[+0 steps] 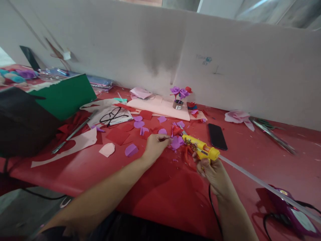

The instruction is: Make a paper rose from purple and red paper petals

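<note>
My right hand (210, 172) is wrapped around a yellow glue gun (200, 147), a long clear glue stick (253, 178) sticking out of its back end. The nozzle points left and away from me, over the petals. Just left of it, my left hand (156, 146) has thumb and fingertips pinched together; whatever is between them is too small to make out. Purple paper petals (177, 142) lie right beside those fingertips and below the nozzle. More cut petals, such as a purple one (131, 150) and a pale pink one (107, 150), are scattered to the left.
Purple paper roses (179, 91) stand in a small brown holder (178, 104) near the white wall panel. A black phone (217, 136) lies right of the glue gun. Eyeglasses (112, 115), a green box (67, 95) and scissors (267, 124) are around. A purple device (292, 211) with cables sits at lower right.
</note>
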Tool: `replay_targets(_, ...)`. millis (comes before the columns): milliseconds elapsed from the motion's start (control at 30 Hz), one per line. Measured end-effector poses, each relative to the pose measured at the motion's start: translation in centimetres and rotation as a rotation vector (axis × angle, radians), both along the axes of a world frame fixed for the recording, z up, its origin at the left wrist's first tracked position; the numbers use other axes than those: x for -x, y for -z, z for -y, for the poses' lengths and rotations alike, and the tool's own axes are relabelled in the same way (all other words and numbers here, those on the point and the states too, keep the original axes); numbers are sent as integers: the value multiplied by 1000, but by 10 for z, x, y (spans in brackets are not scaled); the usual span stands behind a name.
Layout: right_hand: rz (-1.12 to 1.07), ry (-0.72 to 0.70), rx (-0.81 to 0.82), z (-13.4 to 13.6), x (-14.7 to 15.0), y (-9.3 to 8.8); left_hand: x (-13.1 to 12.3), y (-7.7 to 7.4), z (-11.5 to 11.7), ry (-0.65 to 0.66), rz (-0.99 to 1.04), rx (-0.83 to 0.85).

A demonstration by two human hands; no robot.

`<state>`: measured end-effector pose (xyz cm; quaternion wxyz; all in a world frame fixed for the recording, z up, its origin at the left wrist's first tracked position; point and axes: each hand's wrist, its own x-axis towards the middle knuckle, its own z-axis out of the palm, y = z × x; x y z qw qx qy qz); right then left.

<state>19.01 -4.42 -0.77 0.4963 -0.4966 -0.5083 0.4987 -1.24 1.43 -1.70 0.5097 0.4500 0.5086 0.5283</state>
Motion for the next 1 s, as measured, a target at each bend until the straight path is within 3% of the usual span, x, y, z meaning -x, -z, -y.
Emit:
replay_targets(267, -10, 31, 11, 3, 3, -3, 1, -1, 1, -7, 21, -6)
replay_targets(467, 6, -34, 7, -1, -4, 2, 0, -4, 1, -13, 46, 2)
replay_targets(633, 1, -43, -24, 0, -5, 1, 1, -10, 3, 10, 209, 62)
replay_targets(833, 42, -14, -76, 1, -5, 2, 4, -5, -2, 68, 452, 205)
replay_targets(900, 171, 76, -102, -1, -14, 0, 5, -4, -4, 99, 520, 247)
replay_targets(1000, 646, 357, -143, -3, -42, -4, 7, -5, -6, 122, 570, 282)
